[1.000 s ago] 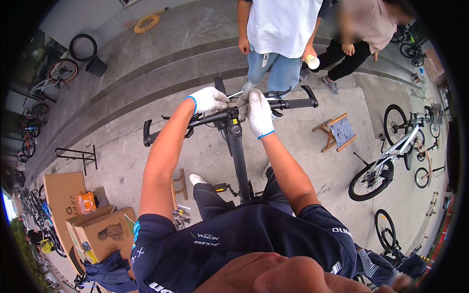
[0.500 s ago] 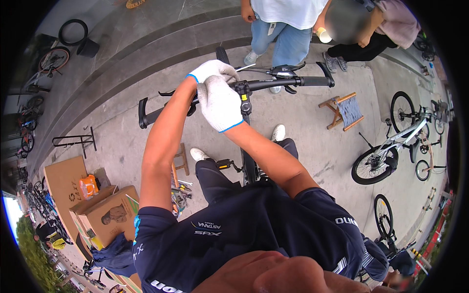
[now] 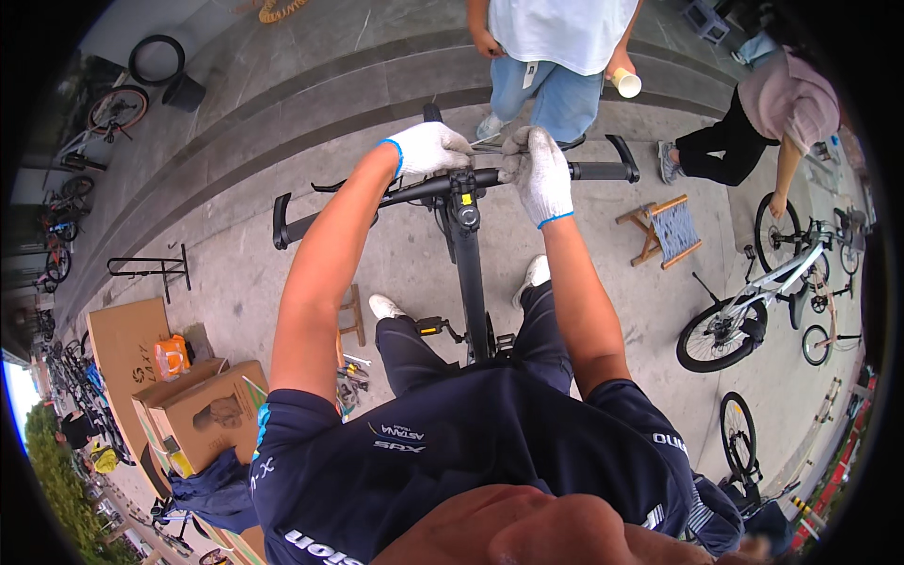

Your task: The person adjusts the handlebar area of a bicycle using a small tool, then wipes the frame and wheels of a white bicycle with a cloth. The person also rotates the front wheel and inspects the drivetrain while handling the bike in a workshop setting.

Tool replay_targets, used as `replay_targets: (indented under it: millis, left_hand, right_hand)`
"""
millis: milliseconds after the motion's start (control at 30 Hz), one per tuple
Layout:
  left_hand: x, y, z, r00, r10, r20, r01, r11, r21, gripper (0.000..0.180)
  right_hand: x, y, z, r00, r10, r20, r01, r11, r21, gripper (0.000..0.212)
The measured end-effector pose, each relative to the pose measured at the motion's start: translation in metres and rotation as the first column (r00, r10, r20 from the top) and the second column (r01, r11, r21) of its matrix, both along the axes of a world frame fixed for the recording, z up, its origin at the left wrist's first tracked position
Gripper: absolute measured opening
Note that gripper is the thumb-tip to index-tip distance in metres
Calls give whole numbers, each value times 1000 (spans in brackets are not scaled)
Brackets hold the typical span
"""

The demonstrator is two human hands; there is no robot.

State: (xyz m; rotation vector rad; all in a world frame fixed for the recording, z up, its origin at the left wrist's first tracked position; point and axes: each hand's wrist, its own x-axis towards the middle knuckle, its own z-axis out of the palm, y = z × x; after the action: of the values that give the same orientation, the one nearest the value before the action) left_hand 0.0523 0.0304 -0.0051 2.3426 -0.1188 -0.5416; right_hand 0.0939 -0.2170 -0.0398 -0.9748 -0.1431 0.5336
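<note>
Both my hands wear white knit gloves with blue cuffs, over the black handlebar [image 3: 411, 193] of a bicycle facing away from me. My left hand [image 3: 433, 151] is closed, fingertips pinched just ahead of the stem [image 3: 464, 193]. A thin pale strip [image 3: 486, 140] runs from its fingertips toward the right hand; whether it is a tie or a cable I cannot tell. My right hand [image 3: 540, 174], its glove smudged grey, is closed beside the right grip [image 3: 599, 171], thumb uppermost. What its fingers hold is hidden, and it covers most of the right-hand controls.
The black frame tube [image 3: 471, 282] rises between my legs. A folding stool [image 3: 664, 231] stands to the right, with a white bicycle [image 3: 753, 282] beyond. One person [image 3: 562, 38] with a paper cup faces me; another [image 3: 786, 99] bends right. Cardboard boxes [image 3: 212, 414] and tools [image 3: 353, 377] lie left.
My right hand has moved away from the left, to the right along the handlebar. The left hand has shifted slightly right and down. The person in pink has moved right, reaching toward the white bicycle.
</note>
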Motion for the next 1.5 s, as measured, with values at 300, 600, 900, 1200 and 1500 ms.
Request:
replay_targets:
  millis: [300, 600, 900, 1200, 1500]
  left_hand:
    - [1, 1, 9, 999, -12, -49, 15, 998, 60, 44]
    - [-1, 4, -1, 1000, 3, -21, -2, 1000, 27, 36]
    - [-3, 8, -20, 1000, 28, 3, -28, 996, -87, 34]
    - [1, 11, -28, 999, 10, -34, -16, 983, -181, 21]
    - [-7, -1, -8, 983, 142, -112, -164, 961, -224, 27]
  right_hand:
    - [5, -6, -13, 996, 11, -89, -9, 1000, 23, 30]
    - [-29, -4, 5, 953, 55, 299, 2, 982, -186, 32]
    - [-52, 23, 19, 993, -32, 114, 48, 990, -136, 31]
    - [-106, 86, 46, 531, 285, 798, 434, 717, -545, 26]
    - [-47, 16, 23, 976, -22, 218, 61, 983, -175, 33]
